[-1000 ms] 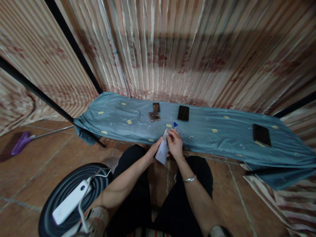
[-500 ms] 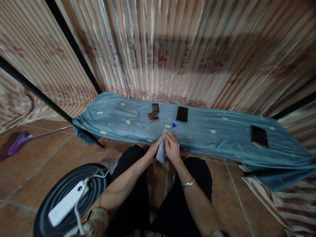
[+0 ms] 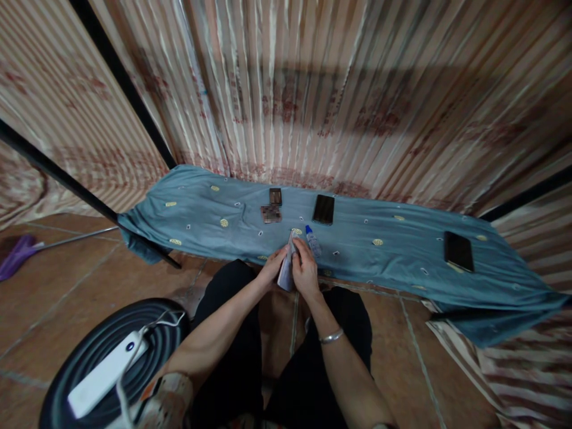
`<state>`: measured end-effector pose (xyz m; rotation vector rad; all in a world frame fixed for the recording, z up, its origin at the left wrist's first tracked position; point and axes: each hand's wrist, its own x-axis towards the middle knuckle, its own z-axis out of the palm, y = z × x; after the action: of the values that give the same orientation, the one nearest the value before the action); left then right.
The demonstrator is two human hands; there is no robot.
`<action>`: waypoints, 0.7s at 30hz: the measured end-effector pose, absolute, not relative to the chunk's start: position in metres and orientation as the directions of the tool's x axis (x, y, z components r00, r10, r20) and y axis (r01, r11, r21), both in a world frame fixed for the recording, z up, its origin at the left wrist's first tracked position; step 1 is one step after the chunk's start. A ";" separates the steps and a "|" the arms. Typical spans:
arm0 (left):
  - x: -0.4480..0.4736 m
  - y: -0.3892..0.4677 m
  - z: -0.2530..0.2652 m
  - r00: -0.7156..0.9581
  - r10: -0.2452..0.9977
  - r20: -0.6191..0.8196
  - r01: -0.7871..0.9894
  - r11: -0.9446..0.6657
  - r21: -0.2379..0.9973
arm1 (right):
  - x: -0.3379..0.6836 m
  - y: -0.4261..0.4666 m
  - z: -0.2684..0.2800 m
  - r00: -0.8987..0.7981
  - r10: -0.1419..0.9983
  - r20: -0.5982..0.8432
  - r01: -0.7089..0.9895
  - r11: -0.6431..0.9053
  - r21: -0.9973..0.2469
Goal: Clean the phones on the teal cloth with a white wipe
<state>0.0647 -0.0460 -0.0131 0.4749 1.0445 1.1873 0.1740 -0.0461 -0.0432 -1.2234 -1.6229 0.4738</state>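
Between my hands is a thin, flat, pale-grey object (image 3: 285,277), tilted with its narrow edge upward; I cannot make out its kind. My left hand (image 3: 271,268) is closed on its left side. Fingers of my right hand (image 3: 305,269) are bent against its right face and upper end. Just beyond the right hand lies a small clear bottle with a blue cap (image 3: 313,241). Farther back on the blue-green cloth (image 3: 201,214) are a small checkered flat case (image 3: 271,214) and a dark little case (image 3: 275,196). A dark phone (image 3: 323,210) lies to their right.
Another dark phone (image 3: 459,251) lies toward the cloth's right end. A striped curtain (image 3: 308,89) hangs behind, and black poles (image 3: 120,71) slant at the left. On the round black stool (image 3: 53,381) rests a white power strip (image 3: 105,375). A purple broom (image 3: 18,256) is on the tiled floor.
The whole scene sits slightly farther left in view, as the camera has turned a little right. Both hands keep hold of the pale object, with the right fingers slightly shifted.
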 end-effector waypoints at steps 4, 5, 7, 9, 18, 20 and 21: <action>0.065 -0.041 -0.010 0.058 0.920 -0.388 -0.502 0.362 0.785 | 0.176 -0.044 -0.049 0.078 0.888 0.452 0.470 0.367 -0.803; 0.065 -0.040 -0.010 0.067 0.920 -0.386 -0.500 0.366 0.785 | 0.177 -0.044 -0.051 0.089 0.891 0.446 0.467 0.358 -0.809; 0.066 -0.039 -0.010 0.073 0.921 -0.383 -0.499 0.366 0.786 | 0.177 -0.043 -0.053 0.103 0.892 0.441 0.463 0.350 -0.815; 0.067 -0.039 -0.011 0.080 0.923 -0.376 -0.497 0.364 0.788 | 0.177 -0.042 -0.054 0.119 0.891 0.439 0.466 0.340 -0.817; 0.059 -0.050 -0.012 0.105 0.921 -0.376 -0.475 0.379 0.794 | 0.169 -0.040 -0.049 0.123 0.882 0.456 0.482 0.348 -0.804; 0.056 -0.052 -0.009 0.100 0.922 -0.374 -0.490 0.373 0.788 | 0.166 -0.042 -0.046 0.108 0.878 0.465 0.480 0.364 -0.798; 0.054 -0.052 -0.008 0.094 0.922 -0.375 -0.499 0.370 0.784 | 0.165 -0.043 -0.045 0.100 0.878 0.468 0.478 0.370 -0.797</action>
<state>0.0539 -0.0522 -0.0081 0.5333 0.9838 1.1314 0.1649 -0.0427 -0.0446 -1.2638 -1.5407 0.4602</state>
